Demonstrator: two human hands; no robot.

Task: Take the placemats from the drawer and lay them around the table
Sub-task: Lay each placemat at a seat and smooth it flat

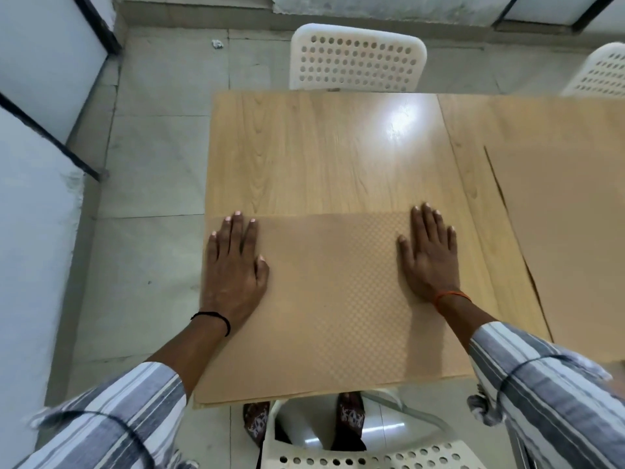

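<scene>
A tan placemat [331, 299] with a fine checkered texture lies flat on the near part of the light wooden table [321, 154], its front edge along the table's front edge. My left hand [233, 269] presses flat on the mat's left side, fingers straight. Flat on the mat's right side lies my right hand [431, 255], fingers spread. A second tan placemat [568, 238] lies at an angle on the right part of the table, partly cut off by the frame edge.
A white perforated chair [355, 60] stands at the far side of the table. Another white chair [605, 71] is at the far right. A third white chair [355, 458] sits right below me. White panels with dark frames line the left side.
</scene>
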